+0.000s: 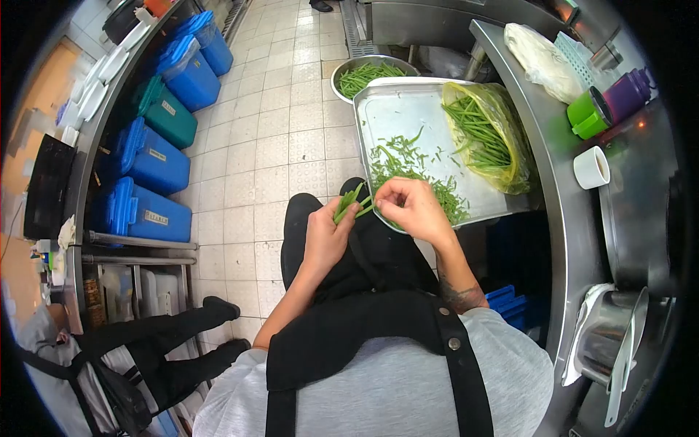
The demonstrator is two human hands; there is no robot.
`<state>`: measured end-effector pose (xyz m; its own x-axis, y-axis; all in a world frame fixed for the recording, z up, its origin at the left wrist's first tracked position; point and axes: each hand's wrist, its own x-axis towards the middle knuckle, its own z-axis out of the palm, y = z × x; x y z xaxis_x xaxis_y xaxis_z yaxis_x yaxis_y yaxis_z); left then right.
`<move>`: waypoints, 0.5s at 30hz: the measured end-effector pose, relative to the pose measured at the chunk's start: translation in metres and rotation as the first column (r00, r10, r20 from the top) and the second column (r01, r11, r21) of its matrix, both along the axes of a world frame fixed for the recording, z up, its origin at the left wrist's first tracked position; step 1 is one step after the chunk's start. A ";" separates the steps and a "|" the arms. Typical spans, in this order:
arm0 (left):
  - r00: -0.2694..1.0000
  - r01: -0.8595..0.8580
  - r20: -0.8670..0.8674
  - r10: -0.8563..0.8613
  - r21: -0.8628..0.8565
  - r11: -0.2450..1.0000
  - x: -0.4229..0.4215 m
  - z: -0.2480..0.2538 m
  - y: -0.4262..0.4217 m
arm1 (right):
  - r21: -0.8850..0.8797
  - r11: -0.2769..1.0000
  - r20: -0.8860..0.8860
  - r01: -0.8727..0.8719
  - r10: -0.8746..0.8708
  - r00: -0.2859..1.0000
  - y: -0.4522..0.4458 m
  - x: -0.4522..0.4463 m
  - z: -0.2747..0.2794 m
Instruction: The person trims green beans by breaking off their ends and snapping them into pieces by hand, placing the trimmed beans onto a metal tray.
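Observation:
My left hand is closed around a small bunch of green beans, held above my lap. Close beside it, my right hand pinches the end of a bean that sticks out from the bunch. A metal tray lies in front of me to the right, its near corner under my right hand. Short green bean trimmings are scattered over its left and near parts. On the tray's right side, an open yellow plastic bag holds many whole green beans.
Behind the tray, a metal bowl of green beans stands on the tiled floor. A steel counter runs along my right, with a green cup and a pot. Lidded blue bins line the left. Another person stands at lower left.

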<state>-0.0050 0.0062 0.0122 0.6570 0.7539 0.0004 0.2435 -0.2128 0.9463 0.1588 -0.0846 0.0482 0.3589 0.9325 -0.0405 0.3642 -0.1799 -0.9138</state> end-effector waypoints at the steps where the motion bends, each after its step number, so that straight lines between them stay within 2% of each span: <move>1: 1.000 0.008 -0.001 -0.008 0.019 1.000 0.000 0.000 0.000 | -0.014 1.000 -0.049 -0.012 0.011 0.999 0.001 0.000 -0.005; 2: 0.999 0.019 0.030 -0.020 0.024 1.000 0.000 0.000 -0.001 | -0.026 0.999 -0.097 -0.022 0.019 0.995 0.002 0.001 -0.011; 5: 0.993 0.058 0.102 -0.059 0.016 0.998 0.002 0.001 -0.005 | 0.162 0.986 -0.528 -0.048 0.128 0.839 0.007 0.005 -0.036; 7: 0.989 0.090 0.117 -0.087 -0.022 0.996 0.003 0.000 -0.004 | 0.164 0.986 -0.794 0.010 0.126 0.594 0.007 0.007 -0.037; 8: 0.985 0.108 0.149 -0.090 -0.113 0.988 0.002 -0.004 -0.003 | 0.155 0.987 -0.890 0.037 0.124 0.439 0.006 0.009 -0.037; 10: 0.974 0.148 0.209 -0.088 -0.291 0.945 -0.001 -0.009 0.001 | 0.128 0.974 -0.825 0.188 -0.001 0.565 0.006 0.015 -0.031; 11: 0.951 0.196 0.303 -0.059 -0.442 0.876 -0.003 -0.009 0.002 | 0.120 0.957 -0.785 0.263 -0.070 0.615 0.006 0.018 -0.029; 12: 0.921 0.253 0.390 -0.013 -0.572 0.780 -0.004 -0.006 0.004 | 0.103 0.952 -0.601 0.289 -0.172 0.781 0.004 0.027 -0.033; 13: 0.884 0.319 0.465 0.050 -0.677 0.664 -0.004 -0.004 0.007 | 0.094 0.944 -0.373 0.316 -0.261 0.890 0.001 0.038 -0.039; 14: 0.853 0.374 0.520 0.039 -0.661 0.651 -0.005 -0.011 0.011 | 0.094 0.935 -0.119 0.343 -0.331 0.936 0.000 0.043 -0.043; 15: 0.847 0.368 0.528 0.069 -0.675 0.639 -0.005 -0.010 0.012 | 0.120 0.921 -0.035 0.370 -0.369 0.929 -0.001 0.041 -0.040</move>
<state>-0.0097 0.0177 0.0019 0.8338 0.5277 -0.1620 -0.2357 0.6057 0.7600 0.2000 -0.0854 0.0080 0.6790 0.7318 0.0587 0.2823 -0.1864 -0.9410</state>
